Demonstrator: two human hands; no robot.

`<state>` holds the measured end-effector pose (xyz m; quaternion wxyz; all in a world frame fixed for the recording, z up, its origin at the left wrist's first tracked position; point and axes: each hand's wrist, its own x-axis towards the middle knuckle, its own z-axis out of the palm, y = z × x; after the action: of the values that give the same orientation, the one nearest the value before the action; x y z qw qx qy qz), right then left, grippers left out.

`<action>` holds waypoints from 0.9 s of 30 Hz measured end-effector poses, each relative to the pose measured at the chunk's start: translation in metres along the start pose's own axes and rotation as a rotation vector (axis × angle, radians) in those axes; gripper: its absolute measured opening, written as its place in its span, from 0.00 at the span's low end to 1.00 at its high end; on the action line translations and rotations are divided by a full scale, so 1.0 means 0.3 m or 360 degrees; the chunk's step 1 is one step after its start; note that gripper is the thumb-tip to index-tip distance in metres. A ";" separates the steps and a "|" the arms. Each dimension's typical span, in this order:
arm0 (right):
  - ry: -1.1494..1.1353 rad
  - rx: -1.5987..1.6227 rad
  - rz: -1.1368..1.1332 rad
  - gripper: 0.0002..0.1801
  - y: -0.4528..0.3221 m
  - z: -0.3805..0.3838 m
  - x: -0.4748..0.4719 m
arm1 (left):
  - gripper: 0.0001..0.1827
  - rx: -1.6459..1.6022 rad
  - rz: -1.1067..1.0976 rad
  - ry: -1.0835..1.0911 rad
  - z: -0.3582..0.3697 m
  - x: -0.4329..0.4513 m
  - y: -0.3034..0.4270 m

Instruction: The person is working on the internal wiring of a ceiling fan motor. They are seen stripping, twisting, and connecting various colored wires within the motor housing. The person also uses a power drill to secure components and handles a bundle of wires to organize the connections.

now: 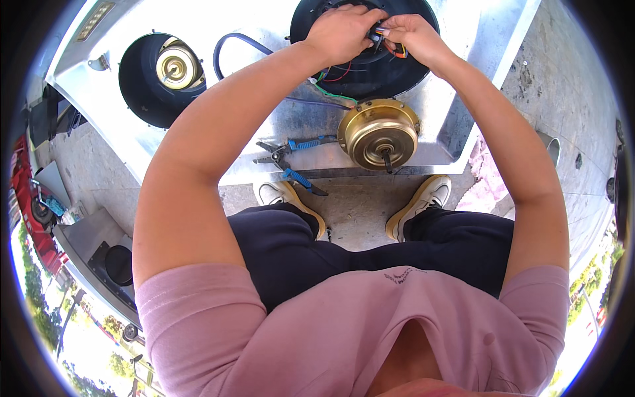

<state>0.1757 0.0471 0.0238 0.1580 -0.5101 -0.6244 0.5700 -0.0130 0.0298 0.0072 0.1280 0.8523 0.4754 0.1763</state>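
Observation:
At the top, my left hand (345, 32) grips a small dark part (375, 35) over a round black fan housing (392, 82). Close beside it, my right hand (414, 39) pinches thin coloured wires (381, 31) at that part. Below my right fingers is a small orange-and-black object (400, 50), too covered to identify. A brass-coloured electric motor (382, 134) rests on the metal near the front edge, its shaft towards me. Green and red leads (332, 92) run from the motor's side up to the housing. Left of the motor lie blue-handled wire-stripping pliers (285, 155), jaws apart.
The sheet-metal hood (278, 119) carries a second black housing (136, 84) with a brass-coloured motor (176, 68) inside. A dark cable (218, 52) loops between the housings. Pink cloth (483, 178) lies on the concrete floor (560, 99) at the right. My shoes (421, 198) stand by the hood's edge.

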 end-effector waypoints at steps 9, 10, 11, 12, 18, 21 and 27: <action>-0.0088 -0.0878 -0.0449 0.14 -0.036 0.000 -0.025 | 0.23 -0.0080 -0.0218 -0.0422 -0.043 0.022 0.000; -0.0119 -0.0947 -0.0430 0.15 -0.038 -0.003 -0.027 | 0.23 -0.0131 -0.0266 -0.0440 -0.038 0.025 0.003; -0.0068 -0.0995 -0.0466 0.14 -0.036 -0.004 -0.027 | 0.23 -0.0181 -0.0313 -0.0457 -0.032 0.031 0.008; -0.0017 -0.1040 -0.0500 0.14 -0.029 -0.005 -0.025 | 0.23 -0.0233 -0.0359 -0.0477 -0.019 0.037 0.010; -0.0070 -0.0421 -0.0474 0.14 0.022 -0.001 0.009 | 0.25 -0.1249 -0.0263 -0.0210 0.118 0.076 -0.086; -0.0155 -0.0280 -0.0240 0.15 0.014 -0.019 -0.011 | 0.32 -0.1804 -0.0737 -0.0540 0.016 0.107 -0.076; -0.0172 0.0228 0.0040 0.13 -0.003 -0.021 -0.063 | 0.24 -0.1566 -0.1117 -0.0504 -0.063 0.151 -0.006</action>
<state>0.1882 0.0354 0.0338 0.1530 -0.4737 -0.5832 0.6419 -0.0003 0.0704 0.0318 0.6247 0.5025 0.5655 0.1936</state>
